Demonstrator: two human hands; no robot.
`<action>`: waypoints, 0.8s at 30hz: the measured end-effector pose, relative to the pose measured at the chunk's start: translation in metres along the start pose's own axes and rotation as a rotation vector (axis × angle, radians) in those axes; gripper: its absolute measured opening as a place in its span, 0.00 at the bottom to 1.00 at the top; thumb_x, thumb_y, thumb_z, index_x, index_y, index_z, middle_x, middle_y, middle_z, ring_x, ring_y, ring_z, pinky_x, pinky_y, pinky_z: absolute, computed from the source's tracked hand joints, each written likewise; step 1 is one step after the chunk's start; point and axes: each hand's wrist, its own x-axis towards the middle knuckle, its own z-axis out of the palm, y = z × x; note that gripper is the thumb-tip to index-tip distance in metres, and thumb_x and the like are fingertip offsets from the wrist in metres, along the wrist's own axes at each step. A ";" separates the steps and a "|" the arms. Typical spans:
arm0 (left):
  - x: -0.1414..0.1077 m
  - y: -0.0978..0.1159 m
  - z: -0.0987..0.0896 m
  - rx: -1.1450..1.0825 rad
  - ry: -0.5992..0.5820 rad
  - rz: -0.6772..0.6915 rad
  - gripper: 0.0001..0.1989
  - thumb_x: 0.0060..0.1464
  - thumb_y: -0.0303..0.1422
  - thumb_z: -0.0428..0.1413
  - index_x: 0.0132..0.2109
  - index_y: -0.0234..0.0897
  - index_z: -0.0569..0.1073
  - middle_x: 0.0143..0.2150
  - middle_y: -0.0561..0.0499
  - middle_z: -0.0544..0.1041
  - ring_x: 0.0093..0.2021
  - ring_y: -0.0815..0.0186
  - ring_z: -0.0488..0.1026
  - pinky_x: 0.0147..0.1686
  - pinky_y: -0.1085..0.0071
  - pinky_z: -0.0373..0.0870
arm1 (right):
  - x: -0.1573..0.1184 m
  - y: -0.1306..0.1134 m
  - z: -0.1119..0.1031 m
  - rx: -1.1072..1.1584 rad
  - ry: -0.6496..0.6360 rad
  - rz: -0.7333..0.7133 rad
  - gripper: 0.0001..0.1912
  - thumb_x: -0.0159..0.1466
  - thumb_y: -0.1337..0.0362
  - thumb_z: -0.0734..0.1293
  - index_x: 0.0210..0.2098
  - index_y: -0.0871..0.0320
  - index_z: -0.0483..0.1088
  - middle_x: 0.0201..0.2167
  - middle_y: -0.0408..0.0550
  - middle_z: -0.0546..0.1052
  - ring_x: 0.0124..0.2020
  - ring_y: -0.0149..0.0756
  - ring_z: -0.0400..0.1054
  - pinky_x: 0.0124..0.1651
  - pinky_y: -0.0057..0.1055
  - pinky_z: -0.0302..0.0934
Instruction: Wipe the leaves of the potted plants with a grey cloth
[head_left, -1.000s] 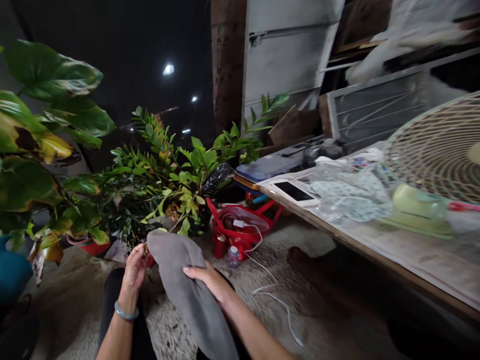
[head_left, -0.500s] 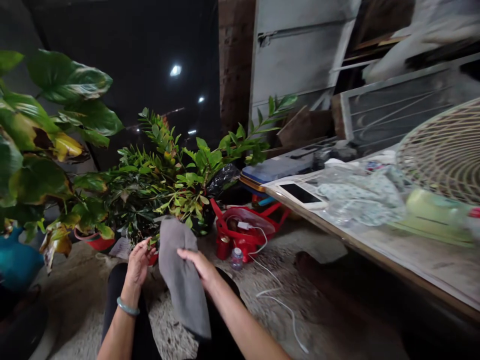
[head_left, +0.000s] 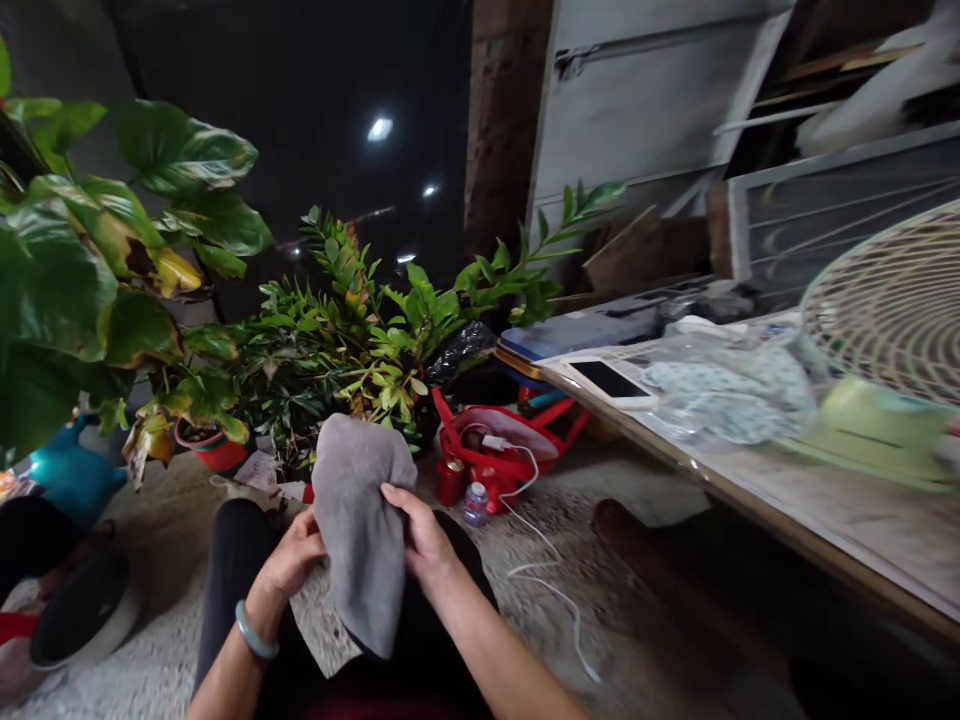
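A soft grey plush cloth piece point(head_left: 364, 525), long and rounded at the top, hangs upright above my lap. My right hand point(head_left: 424, 540) grips its right edge, thumb on the front and the other fingers behind. At its left edge is my left hand point(head_left: 292, 555), with fingers curled and closed against the cloth; some fingertips are hidden by it. A pale green bangle point(head_left: 255, 630) circles the left wrist. Dark trousers point(head_left: 244, 570) cover my legs beneath the cloth.
Potted plants point(head_left: 405, 330) stand ahead and left. Right of my knees sit a red bag point(head_left: 517, 430), a small bottle point(head_left: 475, 504) and a white cable point(head_left: 559, 590). The table point(head_left: 825, 510) at right bears a phone point(head_left: 611, 382) and fan point(head_left: 892, 300). A dark basin point(head_left: 82, 610) is lower left.
My left hand, earlier raised and apart from the cloth in a pinch, has come down to its left edge. The cloth now faces me more broadly. The view has swung slightly left.
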 end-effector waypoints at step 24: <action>-0.023 0.001 0.010 0.009 0.470 -0.012 0.25 0.38 0.33 0.72 0.44 0.37 0.73 0.31 0.50 0.81 0.32 0.56 0.80 0.34 0.64 0.76 | -0.009 0.008 -0.003 -0.493 0.147 -0.467 0.27 0.46 0.63 0.78 0.47 0.53 0.76 0.43 0.46 0.81 0.47 0.43 0.73 0.52 0.37 0.62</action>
